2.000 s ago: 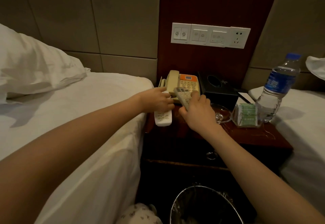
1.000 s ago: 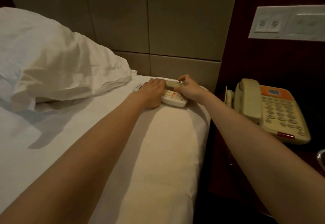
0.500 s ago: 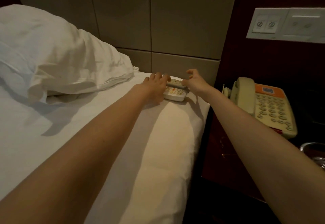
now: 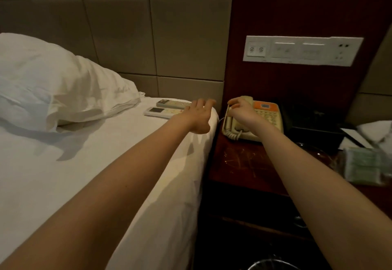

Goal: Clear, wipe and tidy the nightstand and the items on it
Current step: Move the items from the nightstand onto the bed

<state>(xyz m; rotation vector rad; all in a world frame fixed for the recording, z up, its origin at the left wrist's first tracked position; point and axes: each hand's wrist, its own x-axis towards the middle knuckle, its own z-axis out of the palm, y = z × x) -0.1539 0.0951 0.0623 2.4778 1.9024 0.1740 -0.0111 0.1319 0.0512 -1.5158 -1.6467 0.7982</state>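
Two remotes lie side by side on the white bed's corner: a grey remote [image 4: 171,103] behind a white remote [image 4: 163,111]. My left hand [image 4: 198,117] hovers just right of them with fingers spread, holding nothing. On the dark wooden nightstand [image 4: 239,163] stands a beige telephone [image 4: 269,117] with an orange top. My right hand [image 4: 241,110] is over its handset with fingers loosely curled; I cannot tell whether they touch it.
A white pillow [image 4: 53,85] lies at the left of the bed. On the nightstand stand a black tissue box [image 4: 314,117], a glass ashtray [image 4: 314,153] and a blurred green packet [image 4: 360,168]. A switch panel [image 4: 301,51] is on the wall. A bin's rim [image 4: 271,264] shows below.
Both hands carried the remotes from the nightstand to the bed and let them go. My right hand has moved right, over the telephone; my left hand has drawn back.
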